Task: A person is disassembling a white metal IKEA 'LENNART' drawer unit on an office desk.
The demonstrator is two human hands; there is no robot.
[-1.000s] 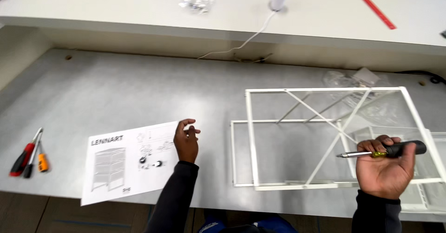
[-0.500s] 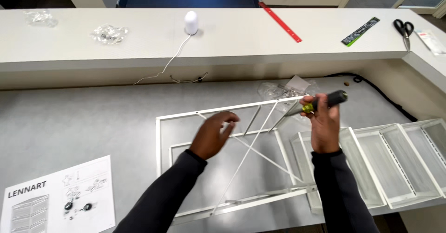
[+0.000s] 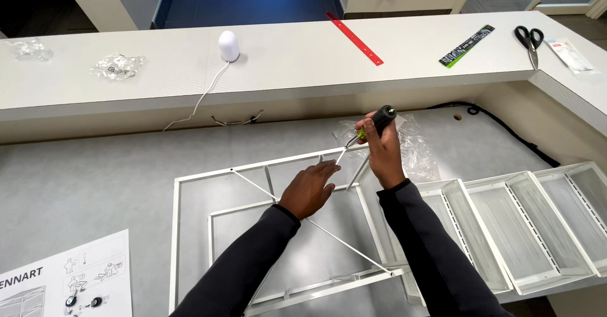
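Observation:
A white metal frame [image 3: 202, 179] with crossed diagonal rods lies flat on the grey table. My left hand [image 3: 308, 188] rests on the frame's middle, fingers spread and stretched toward the far rail, holding nothing. My right hand [image 3: 381, 150] grips a screwdriver [image 3: 374, 123] with a black and yellow handle, its shaft slanting down-left to the far rail near the left fingertips. A second white frame lies under the first.
White mesh drawers [image 3: 526, 219] lie at the right. An instruction sheet [image 3: 63, 283] sits at the lower left. Clear plastic bags [image 3: 414, 143] are behind the frame. The raised counter holds a white dome device [image 3: 229, 45], red ruler [image 3: 354, 38], black ruler [image 3: 466, 45], scissors [image 3: 528, 38].
The view shifted right, away from the instruction sheet. My left hand left the sheet and reached onto the frame; my right hand brought the screwdriver up to the frame's far rail.

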